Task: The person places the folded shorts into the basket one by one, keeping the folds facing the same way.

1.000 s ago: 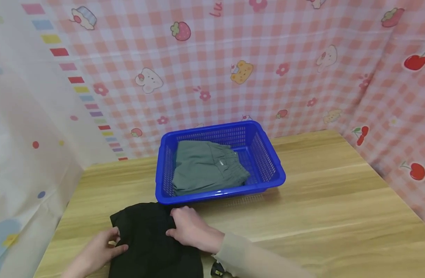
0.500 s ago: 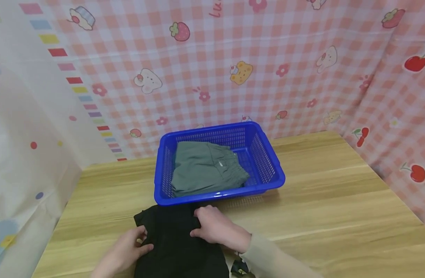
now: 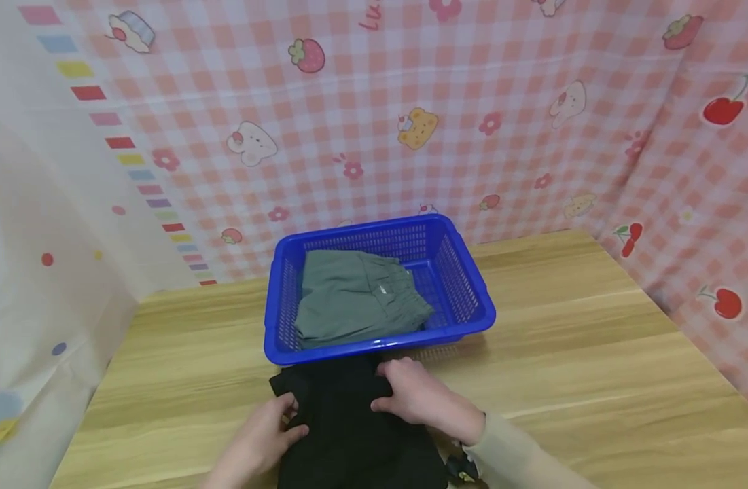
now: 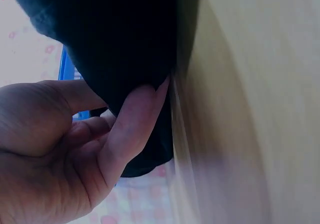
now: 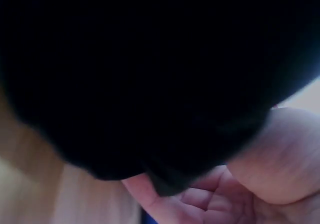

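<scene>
A folded black cloth garment (image 3: 355, 428) lies in front of the blue basket, its far edge reaching up to the basket's front side. My left hand (image 3: 257, 435) holds the garment's left edge, with the thumb on one side and fingers on the other; the left wrist view shows the fingers (image 4: 132, 119) tucked against the dark cloth just above the wood. On the opposite edge, my right hand (image 3: 425, 397) grips the cloth, its fingertips partly hidden. Dark fabric (image 5: 140, 84) fills most of the right wrist view. What kind of garment it is cannot be told.
A blue plastic basket (image 3: 380, 344) stands at the back of the wooden table (image 3: 594, 353). Folded grey-green elastic-waist shorts (image 3: 349, 299) lie inside it, mostly on the left. A small black object (image 3: 462, 468) sits by the right wrist. Pink checked cloth (image 3: 349, 102) hangs behind.
Both hands have moved to the right, carrying the black garment along, so it now lies more squarely before the basket. The basket and the shorts in it stay put.
</scene>
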Demonstrator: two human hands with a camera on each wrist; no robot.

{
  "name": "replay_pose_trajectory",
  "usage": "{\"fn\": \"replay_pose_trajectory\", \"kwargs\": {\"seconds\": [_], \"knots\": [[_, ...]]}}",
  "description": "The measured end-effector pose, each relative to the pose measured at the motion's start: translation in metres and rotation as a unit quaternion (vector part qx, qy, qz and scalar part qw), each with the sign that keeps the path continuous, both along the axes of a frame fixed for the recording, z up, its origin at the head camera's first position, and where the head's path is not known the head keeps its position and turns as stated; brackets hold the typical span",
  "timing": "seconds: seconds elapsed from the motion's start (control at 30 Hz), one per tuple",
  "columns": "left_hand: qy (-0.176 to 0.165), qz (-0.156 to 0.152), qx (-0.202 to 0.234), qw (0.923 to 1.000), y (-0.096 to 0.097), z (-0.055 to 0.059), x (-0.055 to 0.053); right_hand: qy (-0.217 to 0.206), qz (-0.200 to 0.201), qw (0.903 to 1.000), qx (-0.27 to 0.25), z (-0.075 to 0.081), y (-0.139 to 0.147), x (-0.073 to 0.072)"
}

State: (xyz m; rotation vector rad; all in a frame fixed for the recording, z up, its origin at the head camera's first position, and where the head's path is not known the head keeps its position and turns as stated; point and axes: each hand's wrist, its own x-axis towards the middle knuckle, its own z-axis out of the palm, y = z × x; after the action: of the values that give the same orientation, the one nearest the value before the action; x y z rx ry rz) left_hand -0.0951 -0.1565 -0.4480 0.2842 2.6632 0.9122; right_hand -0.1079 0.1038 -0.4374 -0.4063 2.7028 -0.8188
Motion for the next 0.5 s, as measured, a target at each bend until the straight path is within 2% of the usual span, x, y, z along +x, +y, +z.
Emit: {"fn": "replay_pose_trajectory", "kwargs": {"seconds": [0.1,0.23,0.37,0.5], "knots": [[-0.009,0.009,-0.001,0.9999,0.009,0.001,0.001,0.003,-0.002,0.9999,-0.013,0.000,0.011,0.002],[-0.020,0.004,-0.007,0.9998,0.020,0.003,-0.002,0.007,-0.007,0.9998,-0.014,0.001,0.024,0.003],[-0.014,0.000,-0.010,0.9998,0.030,0.006,-0.003,0.017,-0.011,0.9997,-0.011,-0.001,0.036,0.001],[0.006,-0.007,-0.004,0.9999,0.041,0.007,-0.003,0.028,-0.012,0.9995,-0.011,-0.001,0.049,0.003]]}}
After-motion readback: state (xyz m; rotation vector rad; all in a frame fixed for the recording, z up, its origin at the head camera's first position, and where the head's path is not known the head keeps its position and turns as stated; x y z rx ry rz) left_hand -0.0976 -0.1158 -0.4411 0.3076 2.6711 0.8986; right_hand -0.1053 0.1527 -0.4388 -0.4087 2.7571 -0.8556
